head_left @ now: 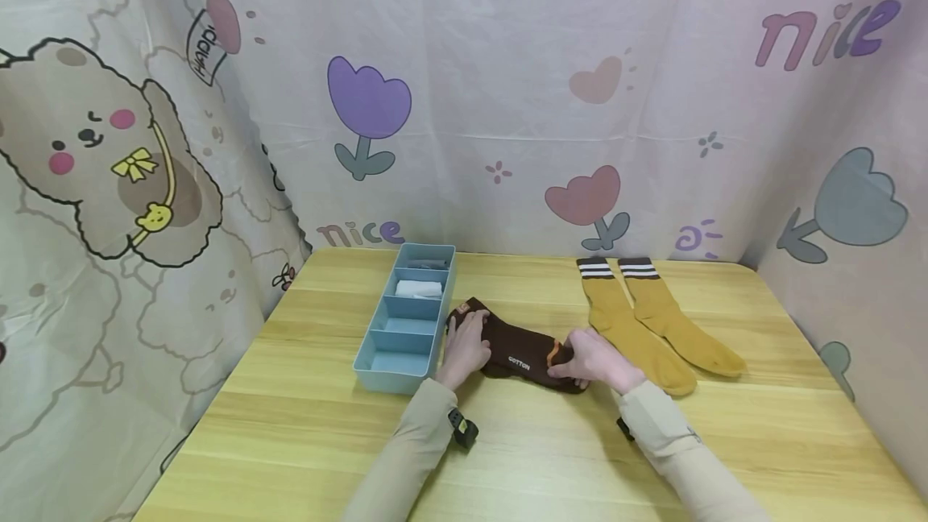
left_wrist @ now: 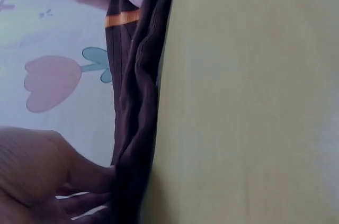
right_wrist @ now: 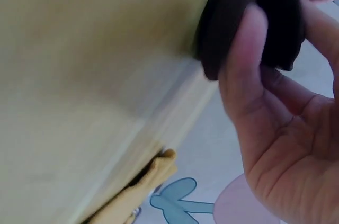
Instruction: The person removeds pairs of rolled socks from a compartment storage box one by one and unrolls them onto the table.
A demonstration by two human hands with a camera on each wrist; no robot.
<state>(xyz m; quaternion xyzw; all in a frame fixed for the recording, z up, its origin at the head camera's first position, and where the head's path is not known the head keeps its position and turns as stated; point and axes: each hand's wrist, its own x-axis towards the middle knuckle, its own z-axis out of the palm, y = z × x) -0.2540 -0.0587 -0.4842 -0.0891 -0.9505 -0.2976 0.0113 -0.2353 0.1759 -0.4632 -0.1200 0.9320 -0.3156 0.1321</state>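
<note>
Dark brown socks [head_left: 518, 345] lie in layers across the table, with an orange stripe and the word COTTON on top. My left hand [head_left: 466, 346] holds their left end, its fingers bent over the fabric. At the right end, my right hand [head_left: 596, 359] pinches the brown fabric between thumb and fingers. The right wrist view shows the right thumb [right_wrist: 249, 54] against the dark cloth, with part of the fabric standing apart behind it. Folded edges of the brown socks [left_wrist: 140, 102] run between both hands in the left wrist view.
A blue divided box [head_left: 395, 381] stands left of my left hand, with a white folded item [head_left: 418, 289] and a greyish item [head_left: 428, 264] in its rear compartments. Two mustard socks [head_left: 638, 337] with striped cuffs lie to the right. A printed curtain [head_left: 471, 103] hangs behind the table.
</note>
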